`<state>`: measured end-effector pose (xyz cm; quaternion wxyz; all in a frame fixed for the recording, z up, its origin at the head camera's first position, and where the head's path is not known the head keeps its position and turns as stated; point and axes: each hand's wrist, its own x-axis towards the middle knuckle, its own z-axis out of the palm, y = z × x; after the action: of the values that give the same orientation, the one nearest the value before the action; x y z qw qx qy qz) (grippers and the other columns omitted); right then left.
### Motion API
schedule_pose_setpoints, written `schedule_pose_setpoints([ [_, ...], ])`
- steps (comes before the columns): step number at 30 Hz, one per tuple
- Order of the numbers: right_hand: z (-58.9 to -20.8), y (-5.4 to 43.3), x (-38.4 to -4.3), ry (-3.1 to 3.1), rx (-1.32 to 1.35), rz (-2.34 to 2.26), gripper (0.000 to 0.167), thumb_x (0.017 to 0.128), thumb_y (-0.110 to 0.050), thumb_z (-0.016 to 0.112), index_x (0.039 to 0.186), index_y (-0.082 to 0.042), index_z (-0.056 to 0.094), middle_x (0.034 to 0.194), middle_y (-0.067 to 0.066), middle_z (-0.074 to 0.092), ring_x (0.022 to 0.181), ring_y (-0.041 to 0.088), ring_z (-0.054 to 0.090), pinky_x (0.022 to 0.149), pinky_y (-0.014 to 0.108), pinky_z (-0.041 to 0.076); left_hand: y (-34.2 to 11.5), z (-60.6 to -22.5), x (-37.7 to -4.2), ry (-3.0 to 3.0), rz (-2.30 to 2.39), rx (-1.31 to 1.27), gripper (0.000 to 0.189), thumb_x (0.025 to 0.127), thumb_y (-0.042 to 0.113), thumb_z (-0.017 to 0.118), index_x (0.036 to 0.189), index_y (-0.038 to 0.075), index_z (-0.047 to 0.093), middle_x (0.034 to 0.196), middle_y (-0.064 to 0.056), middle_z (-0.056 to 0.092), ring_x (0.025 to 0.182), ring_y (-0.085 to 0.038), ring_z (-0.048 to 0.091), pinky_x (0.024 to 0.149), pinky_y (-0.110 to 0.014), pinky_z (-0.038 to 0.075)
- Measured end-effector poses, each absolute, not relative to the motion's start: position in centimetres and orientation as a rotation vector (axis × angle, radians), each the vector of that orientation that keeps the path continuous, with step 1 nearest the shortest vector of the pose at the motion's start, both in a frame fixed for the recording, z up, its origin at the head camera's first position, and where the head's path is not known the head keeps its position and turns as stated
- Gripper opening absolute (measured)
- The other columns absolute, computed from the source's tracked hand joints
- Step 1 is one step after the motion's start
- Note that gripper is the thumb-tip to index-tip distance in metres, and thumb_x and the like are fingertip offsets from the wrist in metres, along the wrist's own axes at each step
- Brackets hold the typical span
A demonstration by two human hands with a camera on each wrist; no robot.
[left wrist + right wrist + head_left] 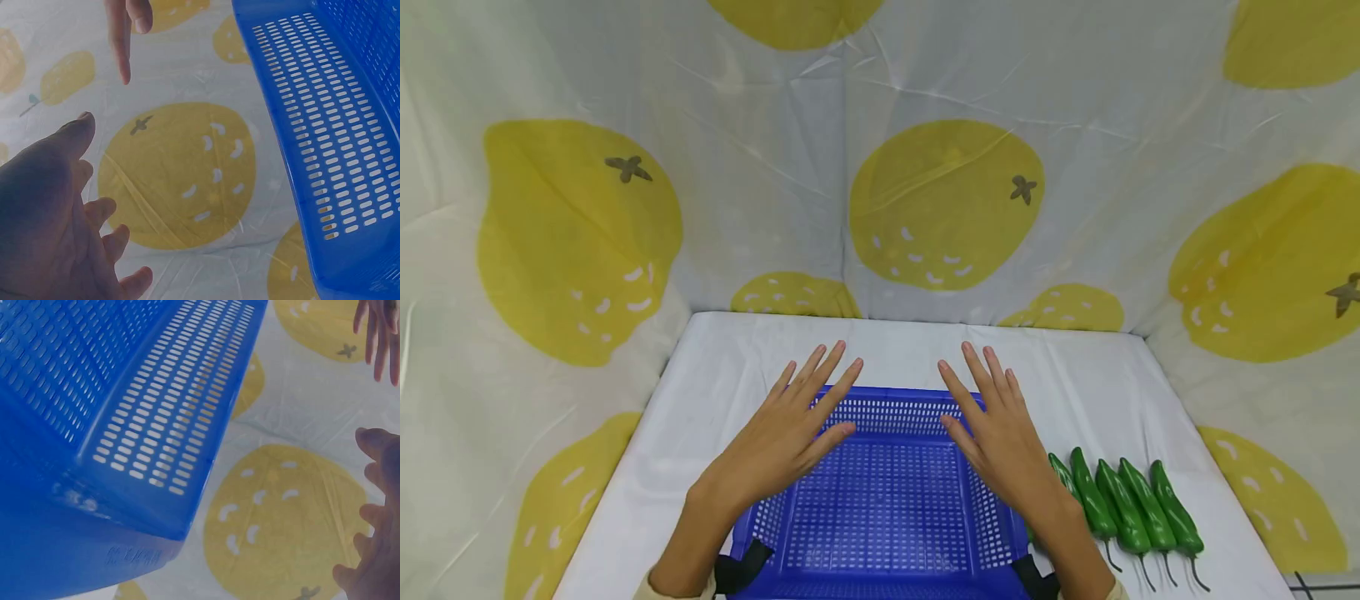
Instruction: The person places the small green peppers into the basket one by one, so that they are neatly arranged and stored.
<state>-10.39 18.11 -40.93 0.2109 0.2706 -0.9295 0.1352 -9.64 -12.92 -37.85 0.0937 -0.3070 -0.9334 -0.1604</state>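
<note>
A blue perforated plastic basket (880,500) stands on the white table, with nothing visible inside it. Above its left side my left hand (797,429) is held out, fingers straight and spread, holding nothing. My right hand (1000,437) is raised over the basket's right side in the same way, also holding nothing. Right of the basket several green peppers (1120,508) lie in a row; my right forearm partly covers the leftmost ones. The left wrist view has the basket's perforated wall (331,125) at its right, and the right wrist view has it (169,394) at its left.
The white-covered table (745,342) reaches back to a hanging cloth (760,217) printed with yellow lemons, which also rises at both sides. Black straps (741,567) circle the wrists. Dark lines on a pale surface (1318,586) show at the lower right corner.
</note>
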Motion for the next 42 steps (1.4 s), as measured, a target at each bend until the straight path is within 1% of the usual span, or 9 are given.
schedule_pose_setpoints([
  [4,-41.2,18.8,-10.3,-2.604,0.721,0.377,0.06,0.104,-0.045,0.042,0.158,-0.021,0.029,0.166,0.01,0.011,0.15,0.037,0.009,0.116,0.06,0.011,-13.5,-37.7,-9.6,-2.782,-0.499,-0.884,0.07,0.104,0.048,0.044,0.161,0.028,0.008,0.167,-0.001,-0.002,0.152,-0.024,-0.002,0.119,-0.052,0.005],
  [8,-41.6,19.8,-9.9,-2.616,0.685,0.393,0.062,0.101,-0.041,0.049,0.157,-0.02,0.032,0.165,0.011,0.013,0.15,0.037,0.009,0.115,0.061,0.011,-14.3,-37.6,-9.5,-2.811,-0.527,-0.848,0.068,0.104,0.049,0.043,0.16,0.029,0.009,0.167,0.0,-0.003,0.152,-0.027,0.001,0.118,-0.053,0.007],
  [16,-42.5,22.6,-8.9,-2.639,0.583,0.411,0.059,0.104,-0.044,0.046,0.155,-0.018,0.035,0.163,0.014,0.019,0.15,0.037,0.007,0.115,0.063,0.012,-16.6,-37.7,-9.6,-2.858,-0.63,-0.76,0.068,0.105,0.044,0.046,0.161,0.028,0.01,0.167,-0.002,-0.002,0.152,-0.028,0.003,0.118,-0.054,0.01],
  [21,-43.8,24.3,-8.0,-2.689,0.508,0.419,0.062,0.098,-0.032,0.06,0.154,-0.017,0.037,0.161,0.016,0.023,0.15,0.037,0.009,0.114,0.063,0.013,-18.2,-38.2,-9.6,-2.911,-0.717,-0.681,0.068,0.105,0.043,0.047,0.161,0.03,0.01,0.167,-0.003,0.002,0.151,-0.031,0.008,0.114,-0.061,0.018],
  [26,-45.1,25.5,-7.3,-2.759,0.452,0.431,0.066,0.093,-0.023,0.069,0.152,-0.015,0.041,0.156,0.021,0.033,0.145,0.043,0.021,0.11,0.065,0.023,-19.8,-39.5,-9.1,-2.969,-0.834,-0.585,0.066,0.105,0.043,0.047,0.16,0.03,0.014,0.166,-0.006,0.007,0.148,-0.039,0.018,0.106,-0.069,0.024],
  [32,-46.3,26.1,-6.5,-2.803,0.425,0.509,0.056,0.092,-0.012,0.07,0.144,-0.008,0.051,0.142,0.025,0.047,0.13,0.046,0.042,0.097,0.064,0.039,-21.5,-41.2,-8.5,-3.025,-0.942,-0.467,0.059,0.105,0.045,0.045,0.158,0.026,0.029,0.157,-0.014,0.035,0.141,-0.042,0.033,0.105,-0.068,0.027],
  [36,-47.0,26.3,-6.1,-2.85,0.386,0.572,0.052,0.09,-0.006,0.071,0.139,-0.003,0.055,0.131,0.024,0.055,0.119,0.043,0.051,0.092,0.06,0.045,-22.3,-42.7,-8.3,-3.042,-1.038,-0.41,0.059,0.105,0.045,0.046,0.156,0.019,0.032,0.152,-0.016,0.042,0.139,-0.042,0.036,0.107,-0.065,0.029],
  [40,-47.7,26.4,-6.3,-2.926,0.304,0.648,0.049,0.089,-0.006,0.073,0.135,0.0,0.057,0.121,0.022,0.059,0.11,0.039,0.058,0.087,0.056,0.049,-22.7,-44.6,-8.5,-2.981,-1.209,-0.417,0.056,0.105,0.034,0.05,0.153,0.008,0.036,0.143,-0.021,0.051,0.132,-0.044,0.046,0.101,-0.065,0.036],
  [42,-48.2,26.4,-6.5,-2.98,0.251,0.69,0.047,0.09,-0.008,0.073,0.133,0.0,0.057,0.116,0.02,0.061,0.101,0.034,0.061,0.082,0.052,0.051,-22.8,-45.6,-8.6,-2.943,-1.322,-0.424,0.054,0.105,0.029,0.051,0.151,0.005,0.038,0.137,-0.023,0.055,0.126,-0.044,0.052,0.097,-0.064,0.041],
])
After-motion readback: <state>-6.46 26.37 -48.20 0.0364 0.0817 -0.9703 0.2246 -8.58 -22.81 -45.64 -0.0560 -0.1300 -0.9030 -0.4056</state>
